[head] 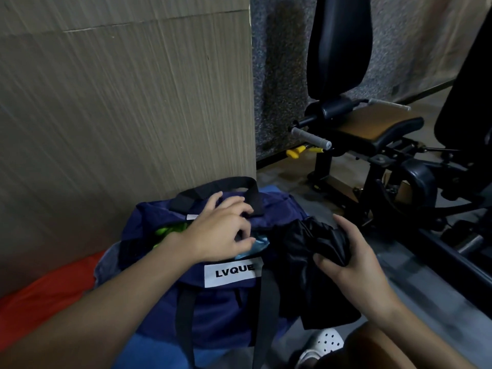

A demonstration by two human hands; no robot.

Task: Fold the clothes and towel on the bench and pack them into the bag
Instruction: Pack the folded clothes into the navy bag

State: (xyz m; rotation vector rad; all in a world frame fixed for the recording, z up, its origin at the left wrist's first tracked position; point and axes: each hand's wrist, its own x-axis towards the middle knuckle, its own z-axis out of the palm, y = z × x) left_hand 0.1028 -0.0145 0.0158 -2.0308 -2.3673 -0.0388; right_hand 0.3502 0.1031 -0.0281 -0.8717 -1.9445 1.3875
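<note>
Navy bag [218, 310] with a white "LVQUE" label [232, 271] and black straps sits on a blue surface [151, 350], which shows at the bag's near edge and again past its far edge. The bag's top is open. A neon green item [170, 230] lies at the left end of the opening, and a light blue item [257, 242] lies nearer the middle. Left hand [221, 230] is over the opening, fingers bent and fanned across the far rim beside the black handle [221, 186]. Thumb is drawn in close to the forefinger above the light blue item; cannot tell whether it pinches fabric. Right hand [354, 265] is at the bag's right end, fingers and thumb curled round a bunched black garment [314, 243]. The garment's upper part touches the rim there and its loose end hangs down the bag's right side, outside the bag. Red cloth [40, 296] and grey cloth [106, 262] lie left of the bag. White perforated clog [323, 342] is low, below the garment. Ribbed wall panel [119, 102] stands behind the bag. Black gym machine [372, 134] with a yellow lever [295, 152] stands well off to the right.
</note>
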